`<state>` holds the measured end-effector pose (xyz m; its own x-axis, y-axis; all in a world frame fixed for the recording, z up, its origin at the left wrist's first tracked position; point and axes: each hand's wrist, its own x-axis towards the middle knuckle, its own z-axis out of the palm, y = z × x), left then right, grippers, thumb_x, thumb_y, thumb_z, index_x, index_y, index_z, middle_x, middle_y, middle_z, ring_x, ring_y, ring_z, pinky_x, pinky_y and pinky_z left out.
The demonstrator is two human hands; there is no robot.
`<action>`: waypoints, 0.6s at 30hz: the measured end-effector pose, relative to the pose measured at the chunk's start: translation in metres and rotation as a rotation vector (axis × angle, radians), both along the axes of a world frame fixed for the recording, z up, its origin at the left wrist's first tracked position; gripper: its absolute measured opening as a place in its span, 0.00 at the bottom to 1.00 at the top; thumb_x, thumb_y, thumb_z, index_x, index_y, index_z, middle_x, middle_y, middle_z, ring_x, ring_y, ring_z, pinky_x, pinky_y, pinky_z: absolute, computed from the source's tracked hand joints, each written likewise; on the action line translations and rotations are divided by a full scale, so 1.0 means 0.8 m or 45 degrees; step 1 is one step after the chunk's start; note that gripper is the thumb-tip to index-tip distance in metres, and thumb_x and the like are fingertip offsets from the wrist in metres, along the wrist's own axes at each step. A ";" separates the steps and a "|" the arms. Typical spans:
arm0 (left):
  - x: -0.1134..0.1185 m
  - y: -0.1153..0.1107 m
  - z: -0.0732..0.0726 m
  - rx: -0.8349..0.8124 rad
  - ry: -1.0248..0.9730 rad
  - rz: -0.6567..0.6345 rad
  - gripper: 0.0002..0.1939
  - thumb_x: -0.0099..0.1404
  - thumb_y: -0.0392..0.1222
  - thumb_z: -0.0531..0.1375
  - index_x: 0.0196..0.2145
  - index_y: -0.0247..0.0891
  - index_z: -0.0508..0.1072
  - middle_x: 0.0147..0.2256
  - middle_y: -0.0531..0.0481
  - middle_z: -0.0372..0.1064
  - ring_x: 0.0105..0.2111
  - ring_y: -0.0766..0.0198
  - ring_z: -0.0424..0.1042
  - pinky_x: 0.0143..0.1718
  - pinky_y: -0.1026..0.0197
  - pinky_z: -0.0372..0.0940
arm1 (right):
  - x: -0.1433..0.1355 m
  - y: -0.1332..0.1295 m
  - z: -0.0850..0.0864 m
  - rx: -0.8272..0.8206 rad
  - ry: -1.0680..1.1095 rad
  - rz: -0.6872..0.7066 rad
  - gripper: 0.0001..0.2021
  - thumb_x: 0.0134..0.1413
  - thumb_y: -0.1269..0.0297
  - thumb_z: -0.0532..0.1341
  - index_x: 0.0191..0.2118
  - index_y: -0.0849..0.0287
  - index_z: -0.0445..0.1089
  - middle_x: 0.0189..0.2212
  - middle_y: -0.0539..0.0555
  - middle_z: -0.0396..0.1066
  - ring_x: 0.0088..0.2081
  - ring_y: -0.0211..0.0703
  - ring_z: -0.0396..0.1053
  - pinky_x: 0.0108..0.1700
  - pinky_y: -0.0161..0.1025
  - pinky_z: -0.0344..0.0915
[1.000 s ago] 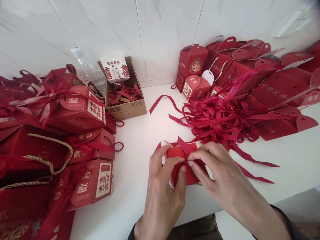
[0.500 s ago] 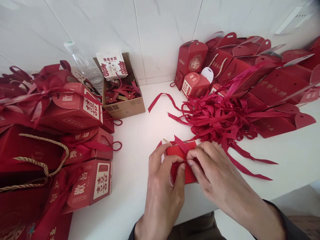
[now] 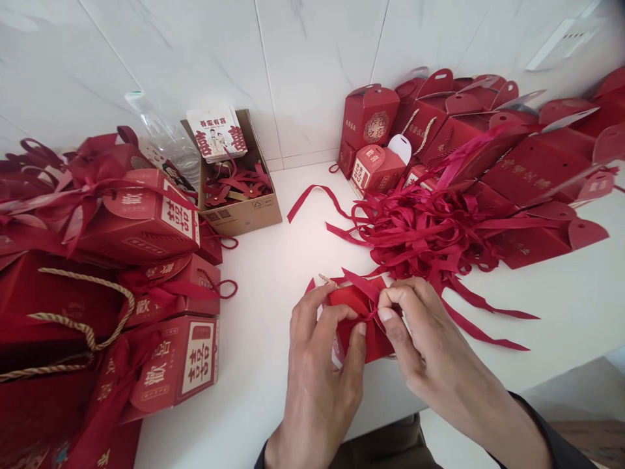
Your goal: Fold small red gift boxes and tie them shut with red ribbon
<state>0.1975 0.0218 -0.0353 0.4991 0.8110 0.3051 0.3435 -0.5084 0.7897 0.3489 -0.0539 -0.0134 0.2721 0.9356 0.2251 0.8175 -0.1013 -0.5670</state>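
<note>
Centrally, in the head view, a small red box [image 3: 374,347] sits on the white table [image 3: 254,306], near its front edge, between the person's two hands. A red ribbon [image 3: 360,281] lies across its top, one loose end slanting toward the far side. The left hand [image 3: 325,368] has thumb and forefinger drawn close on the ribbon at the middle of the box, while its other fingers reach along the box's left side. The right hand [image 3: 428,339] pinches the ribbon between thumb and forefinger, just beside the left fingertips. A bit of twisted cord [image 3: 326,280] shows at the far edge of the box.

Just beyond the right hand is a tangled heap of ribbons [image 3: 424,228], some strands trailing over the table. Behind it, red cartons [image 3: 541,163] with handle flaps crowd toward the tiled wall [image 3: 312,78]. On the left stand ribbon-tied packages [image 3: 178,355], with a pale rope handle [image 3: 90,278] among them. At the back, a cardboard box [image 3: 249,213] holds printed cards [image 3: 217,133] and small red pieces, with a clear plastic bottle [image 3: 163,137] beside it.
</note>
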 end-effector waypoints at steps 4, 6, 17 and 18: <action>0.000 -0.001 0.001 -0.008 -0.007 -0.010 0.06 0.74 0.36 0.60 0.45 0.46 0.74 0.60 0.46 0.68 0.62 0.55 0.67 0.57 0.48 0.70 | 0.000 -0.001 -0.001 -0.004 0.086 -0.050 0.07 0.76 0.66 0.48 0.41 0.52 0.57 0.41 0.52 0.59 0.40 0.45 0.65 0.41 0.45 0.66; 0.000 -0.001 0.002 -0.020 -0.012 -0.015 0.05 0.74 0.36 0.59 0.43 0.45 0.74 0.60 0.46 0.69 0.63 0.54 0.67 0.57 0.48 0.71 | 0.000 -0.001 0.000 -0.006 0.112 -0.081 0.08 0.77 0.64 0.49 0.41 0.51 0.58 0.41 0.52 0.60 0.39 0.45 0.65 0.41 0.44 0.66; -0.003 -0.002 0.004 -0.033 0.005 0.021 0.04 0.73 0.36 0.60 0.38 0.44 0.72 0.57 0.44 0.69 0.58 0.53 0.70 0.55 0.47 0.72 | 0.000 -0.003 -0.002 -0.020 0.106 -0.148 0.06 0.68 0.68 0.54 0.38 0.50 0.62 0.38 0.50 0.64 0.34 0.43 0.65 0.28 0.38 0.63; -0.004 -0.003 0.003 -0.041 0.008 0.016 0.04 0.73 0.36 0.60 0.38 0.44 0.72 0.57 0.44 0.69 0.58 0.52 0.70 0.56 0.47 0.72 | 0.001 -0.003 -0.001 -0.027 0.121 -0.153 0.06 0.69 0.67 0.54 0.38 0.50 0.63 0.39 0.51 0.64 0.34 0.43 0.66 0.27 0.37 0.63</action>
<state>0.1944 0.0192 -0.0326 0.4906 0.8267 0.2755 0.3550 -0.4783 0.8032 0.3495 -0.0563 -0.0145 0.4013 0.8993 0.1739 0.7416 -0.2075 -0.6380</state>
